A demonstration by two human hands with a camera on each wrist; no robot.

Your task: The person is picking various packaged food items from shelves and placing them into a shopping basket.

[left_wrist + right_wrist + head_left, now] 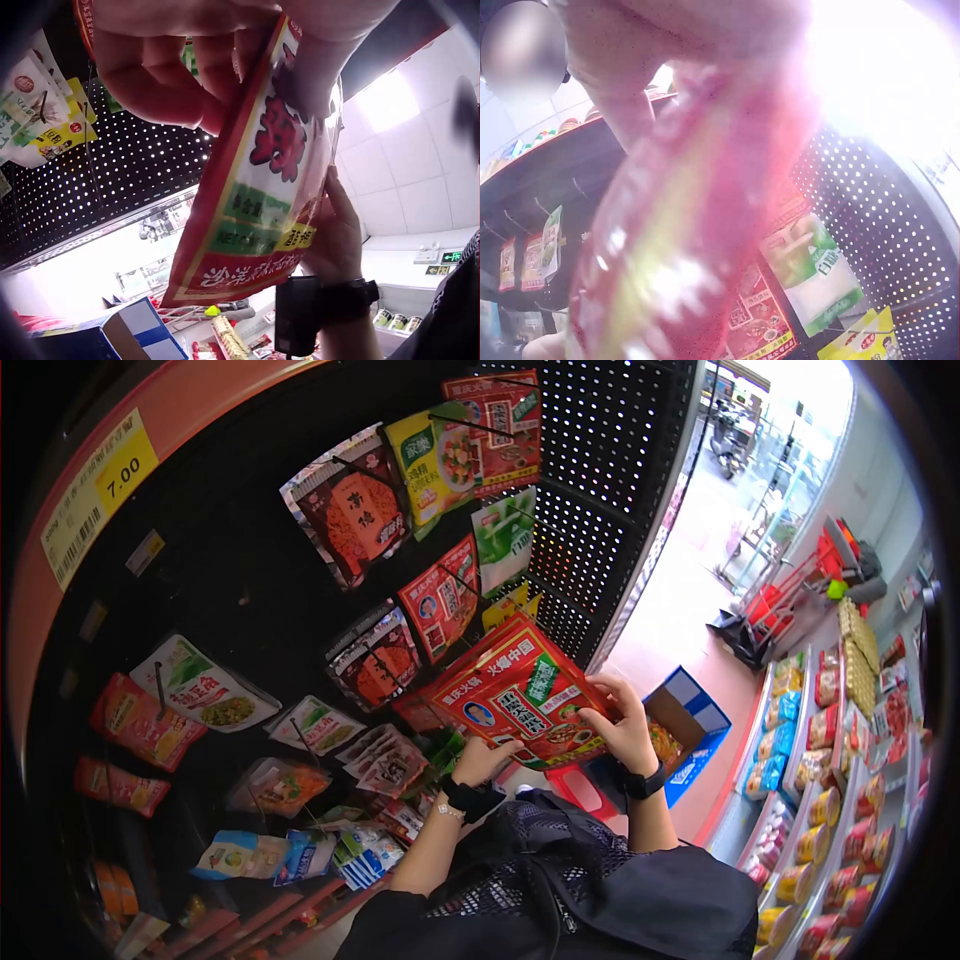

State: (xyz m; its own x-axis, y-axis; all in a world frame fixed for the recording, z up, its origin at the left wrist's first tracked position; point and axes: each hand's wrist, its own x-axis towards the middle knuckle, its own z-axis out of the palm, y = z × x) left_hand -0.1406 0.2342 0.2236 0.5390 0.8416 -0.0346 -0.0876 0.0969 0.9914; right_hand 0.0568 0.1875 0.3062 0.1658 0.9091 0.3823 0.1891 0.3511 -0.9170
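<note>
Both hands hold a red packet (520,705) with a green label and a round portrait, in front of the rack. The left hand (485,760) pinches its lower left part, thumb on the front. At the right edge the right hand (622,725) grips it, thumb on the front and fingers behind. In the left wrist view the left hand (225,60) has its fingers around the packet (255,180), and the right hand (334,232) is at the far side. The packet (667,240) looks blurred under the right hand (682,37) in the right wrist view.
Hooks on the black rack bear red packets (440,598), a yellow packet (430,465) and other bags. A blue carton (700,725) stands beyond the right hand. Shelves with tubs (812,845) line the right side, and a red trolley (775,605) stands near the doorway.
</note>
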